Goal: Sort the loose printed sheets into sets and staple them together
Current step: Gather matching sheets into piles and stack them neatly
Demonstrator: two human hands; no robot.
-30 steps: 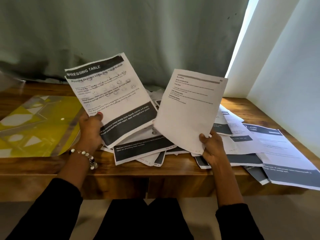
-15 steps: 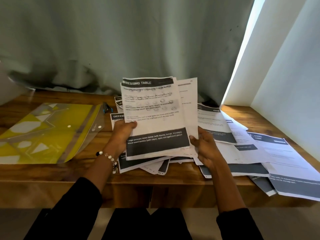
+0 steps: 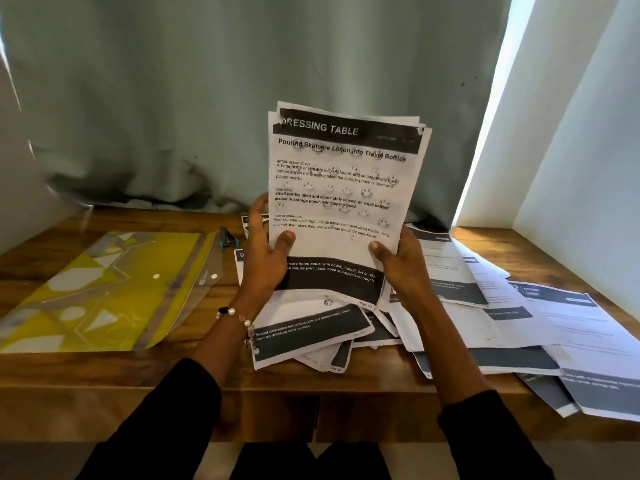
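The wooden table (image 3: 104,372) carries loose printed sheets (image 3: 512,327) spread from 6 to 3 o'clock. At 9 o'clock a clear folder (image 3: 114,292) holds yellow paper. At centre, both hands hold a "Dressing Table" set (image 3: 343,188) upright: left hand (image 3: 266,258) and right hand (image 3: 401,268) each grip an edge. A stapler (image 3: 228,237) lies beside the folder.

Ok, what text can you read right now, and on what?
Held sheet, header: "DRESSING TABLE"
Held sheet, title: "Pouring Skincare Lotion into Travel Bottles"
Held sheet, bold lines: "Small bottles filled and caps tightly closed"
Sheet on the desk, dark band: "...spot on dressing table surface"
Right-hand sheets: too blurred to read.
Yellow folder: no text seen.
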